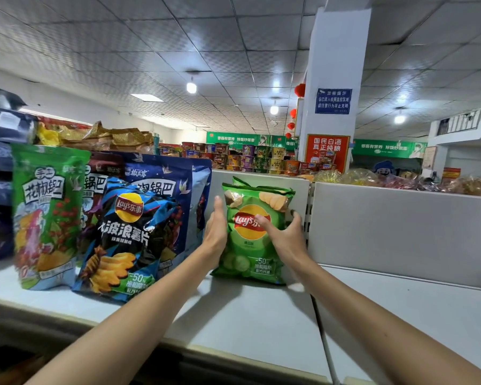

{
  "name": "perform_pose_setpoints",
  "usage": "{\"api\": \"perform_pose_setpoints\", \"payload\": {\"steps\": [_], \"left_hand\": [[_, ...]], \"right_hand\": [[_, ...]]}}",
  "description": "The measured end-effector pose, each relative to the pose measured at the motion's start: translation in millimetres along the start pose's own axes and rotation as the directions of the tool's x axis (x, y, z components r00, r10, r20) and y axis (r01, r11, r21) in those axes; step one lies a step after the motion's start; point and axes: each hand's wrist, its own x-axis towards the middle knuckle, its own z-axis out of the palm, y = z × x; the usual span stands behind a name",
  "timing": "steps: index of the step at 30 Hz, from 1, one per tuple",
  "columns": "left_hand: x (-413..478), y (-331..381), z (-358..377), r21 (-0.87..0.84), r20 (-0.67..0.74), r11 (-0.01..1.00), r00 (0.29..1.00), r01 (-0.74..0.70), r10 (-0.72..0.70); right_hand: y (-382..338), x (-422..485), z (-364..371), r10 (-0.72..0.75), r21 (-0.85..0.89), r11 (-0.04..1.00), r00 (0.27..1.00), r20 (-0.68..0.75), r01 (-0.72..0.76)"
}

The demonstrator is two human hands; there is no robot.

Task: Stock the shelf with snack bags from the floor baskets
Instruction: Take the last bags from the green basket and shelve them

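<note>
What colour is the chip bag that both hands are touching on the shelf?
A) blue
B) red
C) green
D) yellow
C: the green Lay's bag stands on the shelf, with the left hand flat against its side and the right hand gripping it.

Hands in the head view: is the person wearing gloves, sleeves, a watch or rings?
Nothing worn shows. The left hand and right hand are bare, with no gloves and no rings that I can make out. The left forearm and right forearm are uncovered to the frame's edge: no sleeves, watch or bracelet.
</note>
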Motion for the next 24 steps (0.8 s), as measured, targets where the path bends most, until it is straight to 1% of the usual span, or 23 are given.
{"api": "perform_pose_setpoints", "payload": {"steps": [2,4,7,9,13,15,17,19,20,22,23,24], "left_hand": [[-11.7,5.5,-3.2,-0.005,-0.018,0.999,0.999,-0.044,0.044],[-28.2,10.3,-8.8,0.002,-0.005,0.996,0.996,-0.090,0.090],[-62.0,17.9,-18.7,-0.006,0.053,0.994,0.993,-0.106,0.106],[-85.5,20.5,-25.1,-0.030,0.097,0.991,0.987,-0.129,0.131],[-136.2,19.4,-40.6,-0.093,0.179,0.981,0.966,-0.173,0.187],[-163.1,10.9,-40.0,-0.113,0.259,0.976,0.943,-0.187,0.210],[-191.9,4.4,-37.3,-0.159,0.304,0.967,0.922,-0.198,0.238],[-234.3,-5.6,-20.3,-0.218,0.415,0.966,0.883,-0.137,0.218],[-249.1,-6.4,-14.3,-0.253,0.457,0.959,0.858,-0.129,0.236],[-306.0,-27.7,16.0,-0.272,0.612,0.962,0.768,-0.024,0.192],[-333.7,-39.4,30.1,-0.271,0.665,0.963,0.720,-0.012,0.196],[-362.3,-52.0,45.4,-0.267,0.717,0.964,0.670,0.006,0.195]], "right_hand": [[-6.0,-3.9,-4.6,-0.024,-0.028,0.999,0.999,-0.033,0.023],[-15.0,-14.8,-6.6,-0.039,-0.024,0.999,0.997,-0.065,0.038],[-28.4,-39.6,-8.7,-0.031,0.064,0.997,0.991,-0.133,0.039],[-35.9,-61.1,-12.3,-0.048,0.138,0.988,0.985,-0.163,0.071],[-47.9,-129.4,-32.4,-0.110,0.242,0.959,0.979,-0.170,0.149],[-47.4,-174.7,-49.6,-0.122,0.248,0.952,0.966,-0.226,0.178],[-41.1,-218.1,-68.7,-0.149,0.248,0.943,0.947,-0.286,0.223],[-25.5,-276.5,-101.1,-0.134,0.251,0.935,0.905,-0.403,0.250],[-19.0,-299.1,-113.7,-0.148,0.234,0.935,0.891,-0.429,0.267],[6.9,-377.4,-156.5,-0.074,0.181,0.962,0.832,-0.550,0.206],[20.4,-415.0,-177.6,-0.025,0.167,0.974,0.802,-0.597,0.155],[36.5,-452.1,-199.6,0.041,0.171,0.980,0.746,-0.664,0.099]]}}
